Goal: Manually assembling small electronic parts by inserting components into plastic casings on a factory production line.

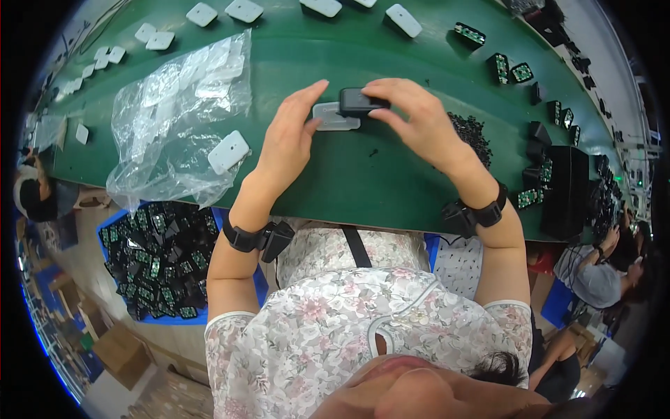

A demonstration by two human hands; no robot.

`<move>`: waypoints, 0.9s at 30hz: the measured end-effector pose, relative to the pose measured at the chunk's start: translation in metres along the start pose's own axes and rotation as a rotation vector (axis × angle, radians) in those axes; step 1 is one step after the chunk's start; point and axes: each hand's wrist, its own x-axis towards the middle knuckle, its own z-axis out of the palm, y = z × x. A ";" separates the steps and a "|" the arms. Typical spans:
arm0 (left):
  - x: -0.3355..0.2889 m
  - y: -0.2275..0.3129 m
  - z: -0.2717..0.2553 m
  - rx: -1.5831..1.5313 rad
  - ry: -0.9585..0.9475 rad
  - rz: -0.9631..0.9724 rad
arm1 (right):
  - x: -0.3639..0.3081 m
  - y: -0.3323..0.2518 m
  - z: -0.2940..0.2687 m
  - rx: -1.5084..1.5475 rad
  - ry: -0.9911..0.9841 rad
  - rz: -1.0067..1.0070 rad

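A small black plastic housing [352, 102] is pinched between the thumb and fingers of my right hand [412, 112]. Just left of it and partly under it lies a clear grey plastic piece [336, 119] with a rounded outline. My left hand [289, 133] is beside that piece, its fingers stretched out and apart, the thumb close to the piece's left end; whether it touches cannot be made out. Behind my right wrist is a heap of small black parts [471, 138]. A white rounded cover [229, 151] lies to the left of my left hand.
A clear plastic bag [174, 105] spreads over the left of the green table [307, 63]. White covers [244, 10] line the far edge. Housings with green circuit boards [499, 68] stand at right, by a black box [565, 192]. A blue bin [202, 318] holds many more.
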 end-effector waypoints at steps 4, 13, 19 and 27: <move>-0.008 0.001 -0.009 -0.014 -0.025 -0.008 | 0.009 -0.013 0.020 -0.007 -0.077 -0.050; -0.020 -0.005 -0.007 0.072 -0.119 0.029 | 0.009 -0.016 0.032 -0.061 -0.112 -0.113; -0.018 -0.006 -0.021 0.298 -0.221 0.052 | 0.008 -0.018 0.045 -0.256 -0.031 -0.247; -0.023 0.006 -0.007 0.413 -0.095 0.055 | 0.018 -0.022 0.033 -0.031 -0.125 -0.034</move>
